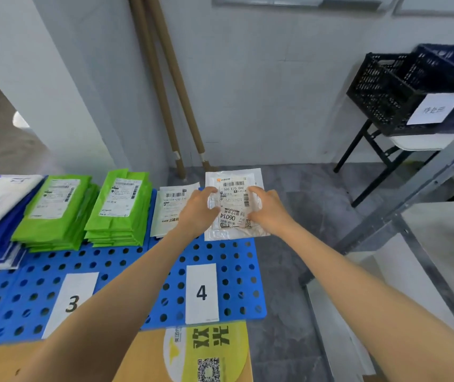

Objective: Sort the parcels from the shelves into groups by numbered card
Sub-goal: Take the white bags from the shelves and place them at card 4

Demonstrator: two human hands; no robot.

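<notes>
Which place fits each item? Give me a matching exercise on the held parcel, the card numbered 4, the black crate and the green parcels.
1. white plastic parcel with a shipping label
2. white paper card numbered 4
3. black lattice plastic crate
4. green plastic parcels

A. raised, far right
B. flat on the blue perforated board
C. gripped by left hand and right hand
D. stacked left of the hands

Pairs: 1-C, 2-B, 3-A, 4-D.
</notes>
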